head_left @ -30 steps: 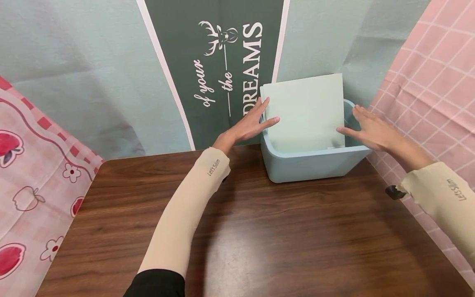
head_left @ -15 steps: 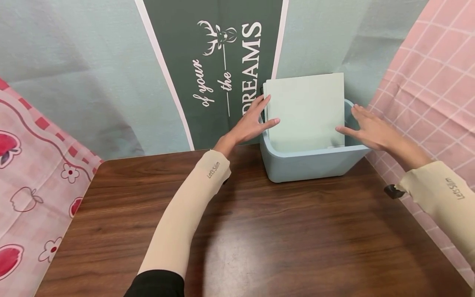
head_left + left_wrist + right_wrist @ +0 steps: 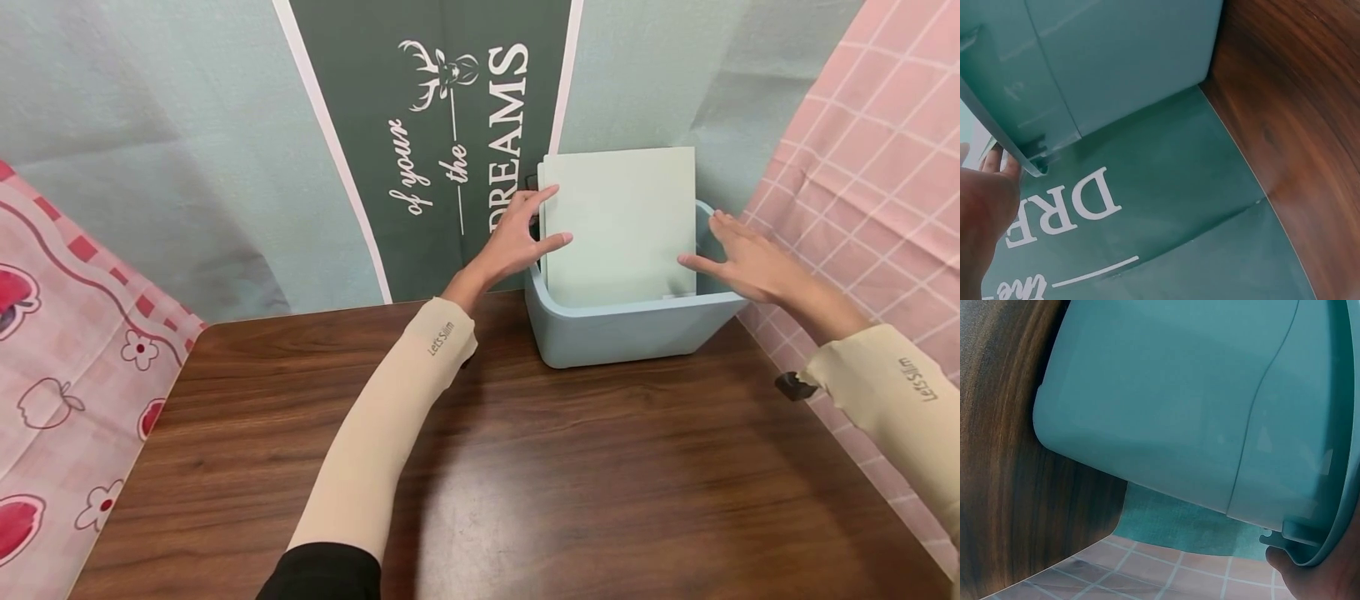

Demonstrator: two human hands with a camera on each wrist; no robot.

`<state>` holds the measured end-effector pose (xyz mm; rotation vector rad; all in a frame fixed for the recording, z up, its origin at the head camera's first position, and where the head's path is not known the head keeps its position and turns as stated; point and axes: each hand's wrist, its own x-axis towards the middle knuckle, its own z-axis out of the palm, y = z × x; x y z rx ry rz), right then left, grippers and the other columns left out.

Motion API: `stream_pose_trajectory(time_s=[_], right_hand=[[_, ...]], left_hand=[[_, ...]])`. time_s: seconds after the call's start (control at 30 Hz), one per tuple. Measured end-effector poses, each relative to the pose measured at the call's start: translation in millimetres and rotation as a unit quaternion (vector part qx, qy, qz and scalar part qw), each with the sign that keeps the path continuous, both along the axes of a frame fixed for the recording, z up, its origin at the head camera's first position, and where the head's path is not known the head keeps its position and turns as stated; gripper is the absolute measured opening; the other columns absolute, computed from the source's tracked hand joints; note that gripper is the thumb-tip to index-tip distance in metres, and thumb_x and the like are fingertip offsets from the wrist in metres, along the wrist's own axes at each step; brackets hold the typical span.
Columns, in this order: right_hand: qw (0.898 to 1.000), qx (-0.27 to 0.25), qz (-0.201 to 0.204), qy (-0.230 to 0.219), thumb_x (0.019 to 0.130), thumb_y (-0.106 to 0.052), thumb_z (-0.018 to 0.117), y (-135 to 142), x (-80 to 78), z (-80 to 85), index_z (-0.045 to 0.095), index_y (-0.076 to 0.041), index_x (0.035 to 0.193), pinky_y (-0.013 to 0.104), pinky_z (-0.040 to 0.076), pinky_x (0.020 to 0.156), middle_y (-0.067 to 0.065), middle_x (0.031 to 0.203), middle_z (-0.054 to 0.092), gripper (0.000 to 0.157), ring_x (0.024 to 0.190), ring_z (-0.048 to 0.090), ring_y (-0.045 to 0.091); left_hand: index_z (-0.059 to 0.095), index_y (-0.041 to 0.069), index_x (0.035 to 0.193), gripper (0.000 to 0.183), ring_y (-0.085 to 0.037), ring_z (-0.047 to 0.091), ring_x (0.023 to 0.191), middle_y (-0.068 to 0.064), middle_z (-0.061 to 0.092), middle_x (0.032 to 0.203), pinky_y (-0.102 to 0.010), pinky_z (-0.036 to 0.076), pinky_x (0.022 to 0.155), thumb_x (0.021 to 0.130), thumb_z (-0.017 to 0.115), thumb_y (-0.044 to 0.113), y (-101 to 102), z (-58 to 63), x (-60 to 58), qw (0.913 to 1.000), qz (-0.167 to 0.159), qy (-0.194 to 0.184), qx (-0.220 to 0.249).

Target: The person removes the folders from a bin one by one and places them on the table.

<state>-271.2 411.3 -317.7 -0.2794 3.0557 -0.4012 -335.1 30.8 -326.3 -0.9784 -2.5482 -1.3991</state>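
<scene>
A light blue plastic bin [image 3: 630, 337] stands at the back right of the table. Pale, flat rectangular boards [image 3: 626, 225] lean upright inside it, their tops well above the rim. My left hand [image 3: 512, 237] is at the boards' left edge, index finger and thumb apart and overlapping the front face. In the left wrist view some fingers [image 3: 999, 161] reach past the bin's rim. My right hand [image 3: 753, 258] lies over the bin's right rim, fingers extended, thumb pointing at the boards' right edge. Something dark [image 3: 532, 182] shows behind the boards' left side.
The brown wooden table [image 3: 525, 467] spreads in front of the bin. A green printed cloth [image 3: 457, 108] hangs close behind it. Pink checked cloth [image 3: 877, 175] borders the right side, and fruit-patterned cloth [image 3: 67, 400] the left.
The boards' left edge has shifted right and their tops sit more level, uncovering the dark thing behind. My left hand has moved slightly right with them. My right hand has hardly moved.
</scene>
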Motion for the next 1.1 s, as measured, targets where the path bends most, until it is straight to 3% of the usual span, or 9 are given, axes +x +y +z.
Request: stream_pose_trajectory(time_s=[0.1,0.37,0.57,0.8,0.97,1.1], right_hand=[[1.000,-0.001,0.002,-0.002,0.107,-0.064,0.042,0,-1.3,-0.3,-0.001,0.010,0.164,0.071,0.004,0.124,0.031,0.172,-0.007,0.103,0.159,-0.002,0.051],[1.000,-0.002,0.004,-0.006,0.107,-0.064,0.042,-3,-2.2,-0.3,-0.003,0.008,0.164,0.071,0.004,0.125,0.031,0.172,-0.009,0.103,0.159,-0.003,0.051],[1.000,0.000,0.002,-0.005,0.107,-0.064,0.042,-1,-0.6,-0.9,-0.004,0.008,0.165,0.071,0.003,0.124,0.030,0.172,-0.009,0.103,0.160,-0.003,0.050],[1.000,-0.001,0.000,-0.009,0.107,-0.064,0.042,2,-0.1,-1.8,-0.004,0.009,0.164,0.071,0.003,0.124,0.032,0.171,-0.010,0.103,0.159,-0.004,0.052],[1.000,0.001,0.005,-0.002,0.107,-0.063,0.041,1,-2.5,0.1,-0.003,0.010,0.164,0.071,0.003,0.125,0.032,0.171,-0.009,0.103,0.159,-0.003,0.052],[1.000,0.006,0.001,-0.004,0.107,-0.064,0.041,1,-2.3,-1.2,-0.003,0.010,0.163,0.071,0.004,0.124,0.033,0.171,-0.008,0.103,0.159,-0.002,0.052]], left_hand=[[0.043,0.017,0.164,0.077,-0.025,0.045,0.140,-0.014,0.041,0.154,-0.033,0.041,0.119,0.096,0.077,0.032,4,0.8,0.4,0.9999,-0.011,0.003,0.005],[0.052,0.018,0.158,0.072,-0.022,0.052,0.130,-0.009,0.053,0.149,-0.032,0.043,0.110,0.094,0.081,0.028,13,5.7,-1.2,0.9992,-0.002,0.032,-0.026],[0.056,0.020,0.156,0.068,-0.010,0.045,0.147,0.000,0.053,0.159,-0.021,0.035,0.117,0.093,0.083,0.023,21,7.6,-0.7,0.9996,-0.017,0.006,-0.021],[0.057,0.022,0.155,0.069,0.002,0.043,0.146,0.006,0.054,0.159,-0.011,0.034,0.112,0.092,0.084,0.020,31,7.4,0.2,0.9978,-0.056,-0.009,-0.036],[0.062,0.023,0.151,0.066,0.000,0.046,0.144,0.006,0.057,0.156,-0.010,0.036,0.107,0.090,0.087,0.023,35,11.2,1.6,0.9971,-0.040,-0.002,-0.065],[0.066,0.023,0.147,0.062,-0.001,0.056,0.130,0.006,0.061,0.153,-0.012,0.043,0.093,0.089,0.088,0.021,40,11.0,2.7,0.9978,-0.013,-0.003,-0.065]])
